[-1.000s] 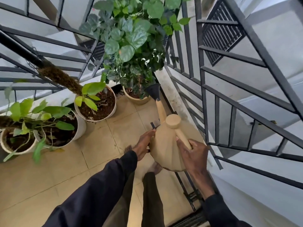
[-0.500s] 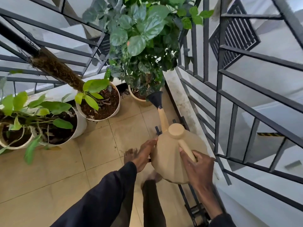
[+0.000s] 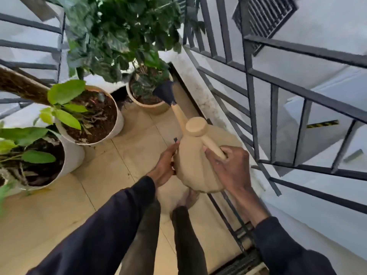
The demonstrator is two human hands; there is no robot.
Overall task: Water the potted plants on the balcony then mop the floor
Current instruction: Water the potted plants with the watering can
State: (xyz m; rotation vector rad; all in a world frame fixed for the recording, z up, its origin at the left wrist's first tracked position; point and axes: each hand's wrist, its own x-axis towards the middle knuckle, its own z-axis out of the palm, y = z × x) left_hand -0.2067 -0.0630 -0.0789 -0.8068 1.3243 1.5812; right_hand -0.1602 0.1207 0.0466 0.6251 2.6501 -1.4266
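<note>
A beige watering can (image 3: 195, 165) with a round lid and a black rose on its spout is held over the tiled floor (image 3: 111, 171). My right hand (image 3: 228, 167) grips its slanted handle. My left hand (image 3: 165, 165) presses flat against the can's left side. The black rose hangs over the rim of the beige corner pot (image 3: 153, 108), which holds a big dark-leaved plant (image 3: 123, 34). To the left stand a white pot (image 3: 117, 124) with light green leaves and another white pot (image 3: 73, 157) nearer the left edge.
Dark metal railings (image 3: 250, 92) run along the right side and behind the pots. A pale ledge (image 3: 200, 96) and a floor track follow the railing. My bare foot (image 3: 188, 199) stands under the can. A brown moss pole (image 3: 19, 86) leans in from the left.
The view has moved closer to the pots. The can has gone forward with both hands on it, and its black rose has reached the corner pot's rim.
</note>
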